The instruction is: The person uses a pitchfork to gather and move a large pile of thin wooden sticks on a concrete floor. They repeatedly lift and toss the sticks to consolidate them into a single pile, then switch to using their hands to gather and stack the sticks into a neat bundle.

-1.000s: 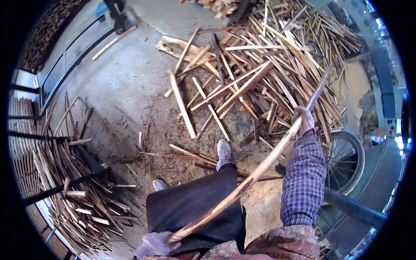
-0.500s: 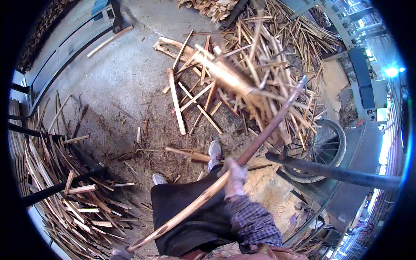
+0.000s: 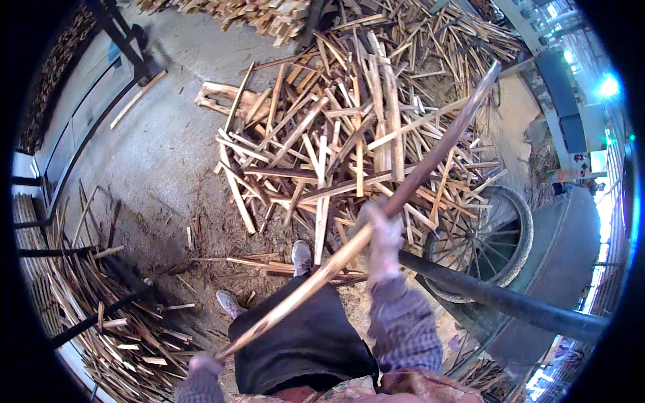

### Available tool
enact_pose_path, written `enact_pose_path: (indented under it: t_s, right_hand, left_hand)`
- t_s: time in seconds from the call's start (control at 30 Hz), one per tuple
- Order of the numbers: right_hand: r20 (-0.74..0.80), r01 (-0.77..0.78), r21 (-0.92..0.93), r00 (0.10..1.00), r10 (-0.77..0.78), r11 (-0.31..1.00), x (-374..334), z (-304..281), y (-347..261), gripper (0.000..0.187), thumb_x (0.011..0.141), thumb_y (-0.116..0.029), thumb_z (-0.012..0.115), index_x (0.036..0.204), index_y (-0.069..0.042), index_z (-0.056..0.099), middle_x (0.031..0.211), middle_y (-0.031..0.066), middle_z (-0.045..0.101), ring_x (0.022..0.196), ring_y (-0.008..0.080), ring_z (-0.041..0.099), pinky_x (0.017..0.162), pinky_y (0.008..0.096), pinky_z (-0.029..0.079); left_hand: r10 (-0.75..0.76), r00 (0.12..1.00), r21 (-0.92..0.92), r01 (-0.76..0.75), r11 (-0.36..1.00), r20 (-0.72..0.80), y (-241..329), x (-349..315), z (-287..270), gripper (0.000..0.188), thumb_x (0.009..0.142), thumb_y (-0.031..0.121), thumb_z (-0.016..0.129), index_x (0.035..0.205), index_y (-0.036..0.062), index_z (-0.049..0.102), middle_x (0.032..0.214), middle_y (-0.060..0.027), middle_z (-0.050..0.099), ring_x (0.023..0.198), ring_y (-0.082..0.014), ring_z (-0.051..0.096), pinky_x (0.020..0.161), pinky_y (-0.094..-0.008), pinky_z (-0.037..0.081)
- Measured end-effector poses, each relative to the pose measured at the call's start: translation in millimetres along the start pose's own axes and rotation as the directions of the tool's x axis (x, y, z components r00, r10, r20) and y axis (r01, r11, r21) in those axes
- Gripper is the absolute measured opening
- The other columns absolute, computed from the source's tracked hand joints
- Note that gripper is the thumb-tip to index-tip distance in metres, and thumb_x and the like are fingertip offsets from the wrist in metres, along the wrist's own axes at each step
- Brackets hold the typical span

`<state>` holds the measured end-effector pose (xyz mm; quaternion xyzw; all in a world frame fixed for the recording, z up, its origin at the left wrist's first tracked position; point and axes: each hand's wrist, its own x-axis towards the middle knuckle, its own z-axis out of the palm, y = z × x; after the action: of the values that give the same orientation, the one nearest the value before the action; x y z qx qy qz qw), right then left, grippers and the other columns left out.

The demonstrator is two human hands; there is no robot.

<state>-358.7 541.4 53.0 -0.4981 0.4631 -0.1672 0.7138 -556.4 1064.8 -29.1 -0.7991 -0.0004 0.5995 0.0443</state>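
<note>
A long wooden pole (image 3: 316, 277), pale at the near end and dark toward its far tip, slants across from lower left to upper right. My right hand (image 3: 384, 235), gloved and slightly blurred, is closed around it at mid-length. At its near end my left hand (image 3: 204, 363) is closed too, partly hidden by the sleeve and the lower edge. The pole's far part passes above the right side of a large heap of split wood sticks (image 3: 322, 158), its tip beyond the heap's right edge. Whether it touches any stick I cannot tell.
A spoked wheel (image 3: 526, 232) and a dark bar (image 3: 510, 302) stand close on my right, beside machinery. More sticks (image 3: 127, 329) fill a rack with black bars at left. Stacked wood (image 3: 255, 15) lies at the back. Chips and scraps litter the floor near my shoes (image 3: 302, 254).
Pieces of wood that were blurred in motion over the heap now lie still, spread nearer my feet. The pole's tip is farther up and right; both hands keep hold. The view has shifted.
</note>
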Motion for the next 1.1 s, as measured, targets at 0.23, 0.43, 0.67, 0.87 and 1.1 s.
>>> enact_pose_path:
  t_s: [0.23, 0.43, 0.67, 0.87, 1.1]
  right_hand:
    - [-0.311, -0.121, -0.477, 0.95, -0.038, 0.87, 222, -77, -58, 0.025, 0.067, -0.017, 0.065, 0.08, 0.0, 0.052, 0.065, 0.0125, 0.058, 0.045, 0.0224, 0.056, 0.04, 0.0332, 0.048]
    - [-0.123, -0.376, -0.324, 0.927, 0.355, 0.868, 222, -114, -1, 0.019, 0.072, -0.014, 0.069, 0.08, -0.001, 0.057, 0.06, 0.0077, 0.056, 0.042, 0.0193, 0.052, 0.037, 0.0322, 0.044]
    - [-0.071, -0.298, -0.108, 0.954, 0.292, 0.948, 147, -116, 29, 0.02, 0.077, -0.024, 0.064, 0.078, -0.006, 0.057, 0.058, 0.0049, 0.054, 0.041, 0.0192, 0.051, 0.038, 0.0306, 0.044]
    - [0.002, -0.159, 0.093, 0.987, 0.159, 0.983, 66, -113, 75, 0.017, 0.077, -0.019, 0.065, 0.083, -0.005, 0.057, 0.059, 0.0051, 0.054, 0.044, 0.0189, 0.052, 0.042, 0.0307, 0.046]
    - [0.042, -0.139, 0.093, 0.99, 0.136, 0.986, -48, -92, 109, 0.012, 0.083, -0.019, 0.059, 0.08, -0.008, 0.054, 0.059, 0.0009, 0.053, 0.044, 0.0105, 0.051, 0.038, 0.0222, 0.045]
  left_hand:
    - [0.518, 0.854, -0.308, -0.48, 0.821, 0.049, 333, -24, -186, 0.055, 0.069, 0.057, 0.061, 0.109, 0.0192, 0.061, 0.095, -0.0112, 0.065, 0.09, -0.0278, 0.062, 0.081, -0.0362, 0.046]
    - [0.602, 0.716, -0.856, -0.01, 0.516, 0.354, 391, -111, -221, 0.028, 0.078, 0.029, 0.068, 0.082, 0.0044, 0.055, 0.062, 0.0007, 0.051, 0.047, -0.0053, 0.044, 0.041, -0.0219, 0.034]
    - [0.489, 0.801, -0.859, 0.061, 0.509, 0.346, 343, -100, -176, 0.024, 0.077, 0.024, 0.069, 0.08, 0.005, 0.055, 0.06, -0.0001, 0.052, 0.043, -0.0079, 0.045, 0.039, -0.0227, 0.034]
    - [0.506, 0.808, -0.85, -0.014, 0.527, 0.3, 273, -103, -124, 0.026, 0.076, 0.026, 0.07, 0.079, 0.0052, 0.056, 0.06, -0.0001, 0.053, 0.043, -0.0073, 0.044, 0.039, -0.0236, 0.034]
    - [0.505, 0.829, -0.769, -0.154, 0.62, 0.241, 157, -120, -86, 0.033, 0.073, 0.033, 0.071, 0.086, 0.0039, 0.061, 0.065, -0.0016, 0.057, 0.053, -0.0076, 0.051, 0.046, -0.0243, 0.04]
